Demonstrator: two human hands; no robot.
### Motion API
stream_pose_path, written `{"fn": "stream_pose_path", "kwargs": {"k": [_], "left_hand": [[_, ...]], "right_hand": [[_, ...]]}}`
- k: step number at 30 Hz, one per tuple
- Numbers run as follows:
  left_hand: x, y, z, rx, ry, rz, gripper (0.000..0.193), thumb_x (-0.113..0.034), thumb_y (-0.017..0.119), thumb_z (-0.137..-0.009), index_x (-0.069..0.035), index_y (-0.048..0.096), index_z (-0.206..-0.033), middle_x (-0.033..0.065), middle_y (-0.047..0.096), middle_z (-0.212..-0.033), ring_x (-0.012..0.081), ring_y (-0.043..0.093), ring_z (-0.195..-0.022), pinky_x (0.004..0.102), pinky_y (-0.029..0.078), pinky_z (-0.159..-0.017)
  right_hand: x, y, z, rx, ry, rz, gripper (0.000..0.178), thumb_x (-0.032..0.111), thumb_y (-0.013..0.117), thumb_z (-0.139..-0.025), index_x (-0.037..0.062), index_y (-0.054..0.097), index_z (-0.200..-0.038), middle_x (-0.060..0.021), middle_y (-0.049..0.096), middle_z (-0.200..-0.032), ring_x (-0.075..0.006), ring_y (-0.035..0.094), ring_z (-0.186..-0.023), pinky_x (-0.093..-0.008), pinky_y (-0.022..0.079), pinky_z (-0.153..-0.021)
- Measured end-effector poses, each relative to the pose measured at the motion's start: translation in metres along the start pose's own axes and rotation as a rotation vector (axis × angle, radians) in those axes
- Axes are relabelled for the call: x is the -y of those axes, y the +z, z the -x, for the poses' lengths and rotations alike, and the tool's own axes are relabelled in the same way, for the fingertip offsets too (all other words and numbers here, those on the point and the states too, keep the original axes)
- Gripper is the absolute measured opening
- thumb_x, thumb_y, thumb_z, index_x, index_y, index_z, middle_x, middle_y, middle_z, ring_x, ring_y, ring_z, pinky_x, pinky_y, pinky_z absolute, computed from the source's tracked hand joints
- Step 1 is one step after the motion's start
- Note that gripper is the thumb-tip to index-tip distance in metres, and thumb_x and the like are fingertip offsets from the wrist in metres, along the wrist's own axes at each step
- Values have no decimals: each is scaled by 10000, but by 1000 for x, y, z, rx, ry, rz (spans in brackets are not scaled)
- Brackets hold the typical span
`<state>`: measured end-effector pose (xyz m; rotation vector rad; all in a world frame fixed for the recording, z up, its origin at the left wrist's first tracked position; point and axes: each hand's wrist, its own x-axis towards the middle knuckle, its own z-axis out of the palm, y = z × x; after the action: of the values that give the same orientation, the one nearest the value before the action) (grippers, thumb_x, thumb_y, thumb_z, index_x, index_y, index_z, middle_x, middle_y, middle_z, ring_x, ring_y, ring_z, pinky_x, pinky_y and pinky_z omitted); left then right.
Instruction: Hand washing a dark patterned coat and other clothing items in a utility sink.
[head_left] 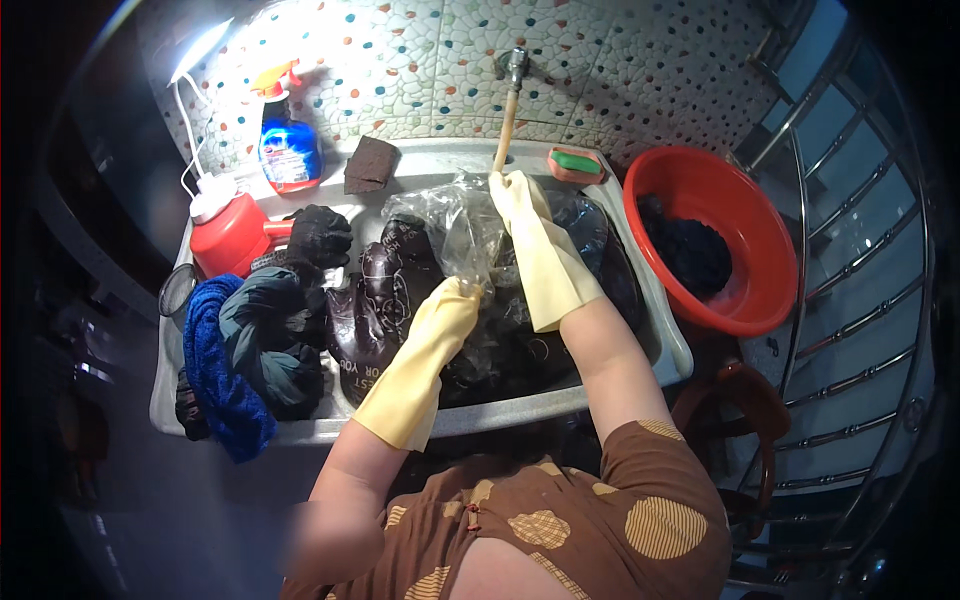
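Pebble-patterned wall tiles (380, 80) rise behind a pale sink (668, 345). Within it, the left hand (447, 308), in a cream rubber glove, has its grip closed on bunched clear plastic (440, 215), which lies directly ahead of those fingers and spreads away toward the tap side. Farther forward, the right hand (520, 200), gloved alike, has its fingers curled at the lower end of a hose (508, 125), just beside the plastic; whether that grip is tight on anything, I cannot tell. Dark printed material (365, 335) lies beside the left glove. Beyond, a brown pad (370, 165) and a green-and-pink sponge (577, 163) rest along the back rim. At left are a blue spray bottle (288, 150), a red container (228, 235) and a blue towel (215, 350); at right, a red tub (770, 260) holds dark cloth (700, 255).
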<state>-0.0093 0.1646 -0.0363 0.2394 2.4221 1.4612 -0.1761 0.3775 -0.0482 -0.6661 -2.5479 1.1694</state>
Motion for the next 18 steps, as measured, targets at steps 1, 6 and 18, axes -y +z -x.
{"fn": "stream_pose_path", "kwargs": {"k": [1, 6, 18], "left_hand": [[16, -27, 8, -15, -37, -151, 309, -368, 529, -984, -154, 673, -1155, 88, 698, -865, 196, 655, -754, 347, 484, -682], [-10, -31, 19, 168, -81, -132, 339, -360, 567, -956, -85, 678, -1121, 96, 699, -844, 187, 651, -724, 345, 488, -659], [-32, -61, 11, 186, 525, -912, 1309, -530, 890, -545, -40, 216, -1555, 253, 278, -1578, 427, 178, -1491, 578, 155, -1194]], "right_hand": [[49, 28, 44, 87, -46, -40, 527, 438, 702, -882, 15, 603, -1181, -137, 692, -1063, -238, 649, -917, -386, 514, -789], [22, 42, 53, 403, -28, -518, 744, 69, 648, -907, 85, 268, -1547, -159, 644, -1156, -184, 640, -884, -290, 523, -771], [1, -53, 191, 310, -779, 228, 396, 329, 631, -913, 36, 617, -1180, -170, 673, -1071, -369, 637, -1004, -449, 499, -889]]}}
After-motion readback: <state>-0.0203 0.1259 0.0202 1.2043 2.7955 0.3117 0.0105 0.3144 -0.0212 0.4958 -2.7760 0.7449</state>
